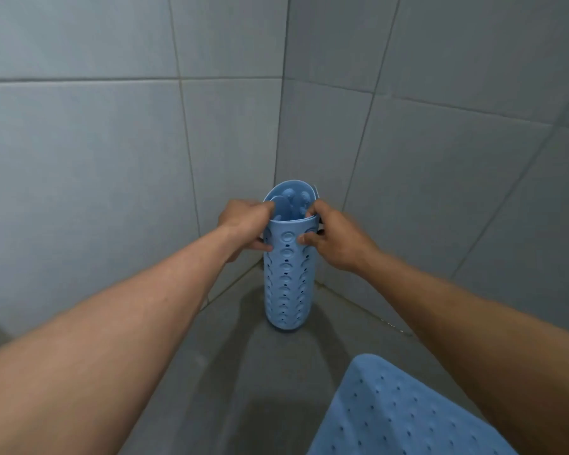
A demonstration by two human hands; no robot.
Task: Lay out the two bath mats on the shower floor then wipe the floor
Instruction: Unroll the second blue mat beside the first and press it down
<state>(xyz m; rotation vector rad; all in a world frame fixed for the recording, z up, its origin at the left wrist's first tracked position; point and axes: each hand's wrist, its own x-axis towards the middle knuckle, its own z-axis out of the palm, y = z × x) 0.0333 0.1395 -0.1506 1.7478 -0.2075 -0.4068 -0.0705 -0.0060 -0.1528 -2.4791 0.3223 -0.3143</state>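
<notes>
In the head view, a light-blue rolled bath mat point(288, 274) stands upright in the corner where two grey tiled walls point(79, 175) meet, its lower end resting on the grey shower floor point(230, 372) and its long axis running straight up toward the camera. Both hands sit at the top of the roll, on opposite sides. The left hand point(243, 224) wraps the left side of the rim, thumb pressed against the dimpled outer face and fingers hooked over the edge. The right hand point(337, 239) closes on the right side, thumb on the outer face and fingertips reaching into the open mouth, where the suction cups of the underside show; a dark band seems to sit under this hand, though it is too hidden to be sure. So each hand is closed on the mat, neither loose. The second bath mat point(408, 418) already lies flat at the lower right, near the person and well apart from the roll. Since the roll's axis is vertical and the free floor lies toward the camera and left, the next move probably calls for tipping the roll down and unrolling it beside the flat mat; the two hands are about equally near.
</notes>
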